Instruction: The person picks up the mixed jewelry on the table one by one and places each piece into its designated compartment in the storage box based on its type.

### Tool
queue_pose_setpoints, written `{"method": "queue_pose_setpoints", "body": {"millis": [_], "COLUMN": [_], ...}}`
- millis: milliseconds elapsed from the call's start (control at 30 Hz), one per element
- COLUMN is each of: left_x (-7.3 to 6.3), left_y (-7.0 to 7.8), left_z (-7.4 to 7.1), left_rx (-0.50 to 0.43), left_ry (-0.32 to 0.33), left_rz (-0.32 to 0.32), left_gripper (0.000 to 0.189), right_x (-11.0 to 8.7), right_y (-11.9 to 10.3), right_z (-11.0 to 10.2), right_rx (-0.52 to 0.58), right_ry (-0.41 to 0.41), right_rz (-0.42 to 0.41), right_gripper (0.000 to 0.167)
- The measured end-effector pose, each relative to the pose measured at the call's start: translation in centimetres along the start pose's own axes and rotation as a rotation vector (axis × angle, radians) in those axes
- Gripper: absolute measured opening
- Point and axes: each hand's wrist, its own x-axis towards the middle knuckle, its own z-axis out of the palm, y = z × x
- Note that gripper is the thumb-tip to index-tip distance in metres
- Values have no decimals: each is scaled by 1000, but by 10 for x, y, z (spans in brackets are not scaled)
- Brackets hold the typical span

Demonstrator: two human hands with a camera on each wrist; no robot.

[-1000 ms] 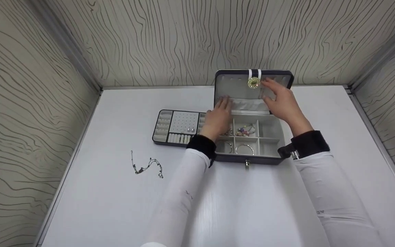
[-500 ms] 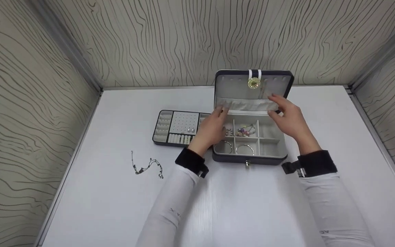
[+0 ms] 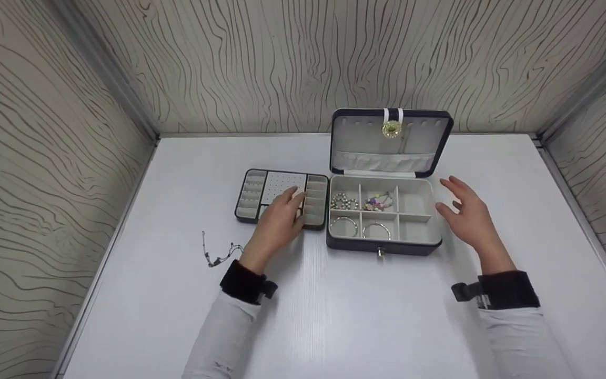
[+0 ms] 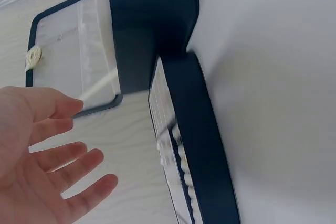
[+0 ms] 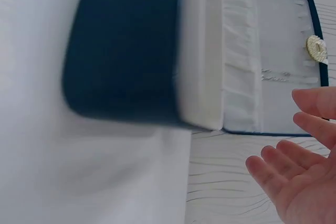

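A dark blue jewellery box (image 3: 387,245) stands open mid-table, its lid (image 3: 366,139) upright with a gold clasp (image 3: 390,129). Its grey compartments hold a bead bracelet (image 3: 344,201), a colourful piece (image 3: 376,200) and two bangles (image 3: 345,225). A removable tray (image 3: 253,192) with ring rolls lies just left of the box. My left hand (image 3: 281,218) hovers over the tray's front, fingers relaxed, holding nothing; the left wrist view shows that hand (image 4: 47,171) spread beside the tray (image 4: 202,150). My right hand (image 3: 465,210) floats open right of the box, also empty (image 5: 299,174).
A thin chain necklace (image 3: 224,255) lies on the white table (image 3: 361,316) left of my left wrist. Patterned walls close in the table at the back and on both sides. Bare tabletop stretches in front of the box.
Both hands have left the lid's pocket and drawn back toward me. The left hand moved left over the tray; the right moved out to the box's right side.
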Motion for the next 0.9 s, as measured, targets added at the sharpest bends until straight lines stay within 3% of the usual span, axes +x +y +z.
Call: {"method": "queue_pose_setpoints", "body": {"millis": [233,567,733,900], "left_x": [-34,-68,-79,-88], "left_y": [-29,-73,-91,-101], "left_z": [-16,-17,-17,-17], "left_rx": [-18,1,22,14], "left_ry": [5,-25,-50,-98], "left_rz": [-165,-404,-477,-509], "left_gripper": [51,50,48,41], "right_x": [-13,-22,-23,-24], "right_y": [19,36,41,43], "right_z": [4,12,15,19], "right_rx": [11,58,193,238], "right_ry": [-21,-109,-152,-169], "right_rz": [77,248,292,320], "right_gripper": [58,59,58,56]}}
